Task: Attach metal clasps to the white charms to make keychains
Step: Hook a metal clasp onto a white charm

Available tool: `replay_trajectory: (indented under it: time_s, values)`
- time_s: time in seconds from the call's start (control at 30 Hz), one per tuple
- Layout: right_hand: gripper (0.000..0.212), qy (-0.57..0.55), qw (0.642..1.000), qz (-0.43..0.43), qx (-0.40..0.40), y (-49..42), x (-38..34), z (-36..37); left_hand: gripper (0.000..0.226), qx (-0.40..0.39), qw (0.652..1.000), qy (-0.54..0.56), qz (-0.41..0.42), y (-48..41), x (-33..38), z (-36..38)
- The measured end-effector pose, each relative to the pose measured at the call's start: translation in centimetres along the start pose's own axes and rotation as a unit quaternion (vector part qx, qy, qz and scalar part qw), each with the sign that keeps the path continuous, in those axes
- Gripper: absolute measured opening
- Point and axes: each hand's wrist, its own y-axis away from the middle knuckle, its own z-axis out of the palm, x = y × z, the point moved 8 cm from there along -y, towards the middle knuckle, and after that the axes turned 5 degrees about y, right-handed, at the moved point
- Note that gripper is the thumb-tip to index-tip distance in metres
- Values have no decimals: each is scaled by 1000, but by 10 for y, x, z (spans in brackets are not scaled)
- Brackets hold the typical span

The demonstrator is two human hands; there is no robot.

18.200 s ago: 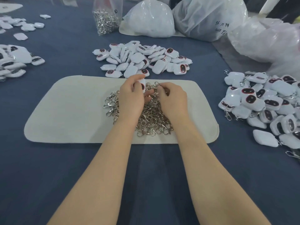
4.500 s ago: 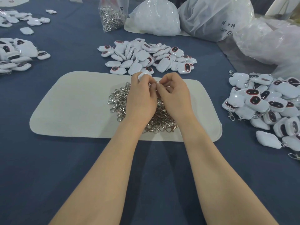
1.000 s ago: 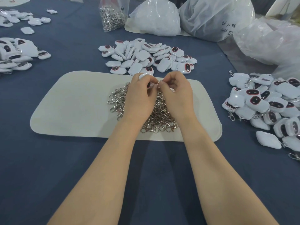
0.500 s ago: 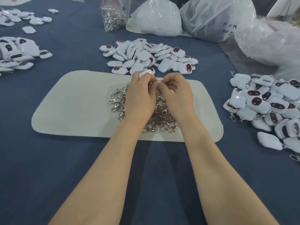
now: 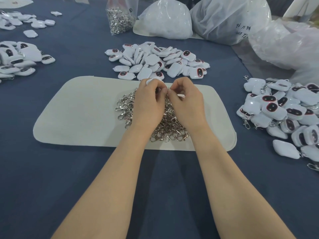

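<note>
My left hand (image 5: 148, 102) grips a white charm (image 5: 149, 81), of which only the top edge shows above my fingers. My right hand (image 5: 187, 102) pinches a small metal clasp (image 5: 168, 88) right against the left fingertips. Both hands hover over a heap of silver clasps (image 5: 126, 107) on a cream felt mat (image 5: 82, 114). A pile of loose white charms (image 5: 155, 59) with dark red-rimmed windows lies just beyond the mat.
A pile of charms with clasps (image 5: 286, 111) lies at the right, another charm pile (image 5: 15, 61) at the left. A clear bag of clasps (image 5: 120, 16) and big white plastic bags (image 5: 227, 19) stand at the back on the blue tablecloth (image 5: 51, 178).
Over the last second the hands have stayed together over the clasp heap, with only small finger movements. The view has shifted slightly.
</note>
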Motion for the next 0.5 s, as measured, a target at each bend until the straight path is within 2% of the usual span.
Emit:
replay_trajectory:
  time_s: [0.1,0.23,0.33,0.5]
  values:
    - [17,1,999,17,29,0,4,-5,10,-4,999,42,-18,1,0,1]
    - [14,9,997,49,62,-1,14,-12,30,-8,991,122,-49,2,0,2]
    - [14,24,996,53,65,-1,16,-12,29,-23,986,142,-87,2,-6,7]
    - [15,40,996,42,64,-1,14,-10,24,-30,983,149,-107,0,-13,11]
